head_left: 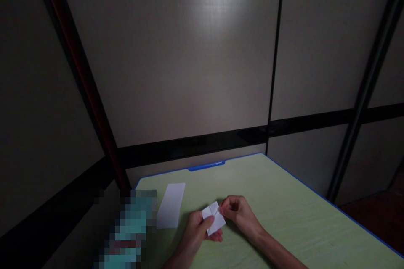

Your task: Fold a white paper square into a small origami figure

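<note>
A small folded white paper (213, 217) is held just above the green table (284, 214) near its front. My left hand (197, 233) grips the paper's left side, thumb on top and fingers curled beneath. My right hand (238, 212) pinches the paper's upper right edge with bent fingers. Both hands are closed on the same piece. Several creases show on the paper's top face.
A flat white paper strip (171, 211) lies on the table left of my hands. A blurred teal patch (131, 231) covers the table's left edge. The table has a blue rim (206, 165) and stands against grey wall panels with dark frames.
</note>
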`<state>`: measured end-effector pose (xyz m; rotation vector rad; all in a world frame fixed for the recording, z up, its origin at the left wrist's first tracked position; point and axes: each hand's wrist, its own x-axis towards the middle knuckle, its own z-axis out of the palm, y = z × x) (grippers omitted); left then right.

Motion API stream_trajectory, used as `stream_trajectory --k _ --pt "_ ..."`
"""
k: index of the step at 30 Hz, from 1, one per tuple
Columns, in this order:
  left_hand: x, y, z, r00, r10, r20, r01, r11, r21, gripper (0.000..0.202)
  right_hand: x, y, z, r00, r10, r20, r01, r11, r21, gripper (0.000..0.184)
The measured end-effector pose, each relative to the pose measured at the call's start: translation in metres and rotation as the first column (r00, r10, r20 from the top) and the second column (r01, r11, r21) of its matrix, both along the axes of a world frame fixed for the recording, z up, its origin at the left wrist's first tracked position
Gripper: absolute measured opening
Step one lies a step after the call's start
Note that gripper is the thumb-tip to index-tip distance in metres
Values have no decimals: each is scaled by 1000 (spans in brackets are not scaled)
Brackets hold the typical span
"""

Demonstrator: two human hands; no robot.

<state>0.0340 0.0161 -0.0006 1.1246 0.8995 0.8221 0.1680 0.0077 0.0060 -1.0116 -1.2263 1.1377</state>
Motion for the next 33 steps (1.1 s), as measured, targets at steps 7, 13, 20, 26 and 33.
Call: stream_trajectory --k 7,13,20,26,33 --pt "-1 1 2 999 13 44 -11 999 -53 29 -1 0 0 999 -35 32 35 999 6 21" --pt "3 0 5 999 28 -41 -29 999 -22 36 -5 -3 4 998 -34 43 33 999 22 20" --pt "3 -2 2 997 37 -61 -34 998 43 40 -5 -4 5 998 -14 62 12 999 31 14" --pt "3 -1 3 997 49 -57 -47 999 26 36 -6 -5 6 1000 3 24 -3 999 36 13" --pt "2 -5 3 995 94 -39 -88 986 142 35 -6 -5 7 982 123 -143 -132 990 -52 14"
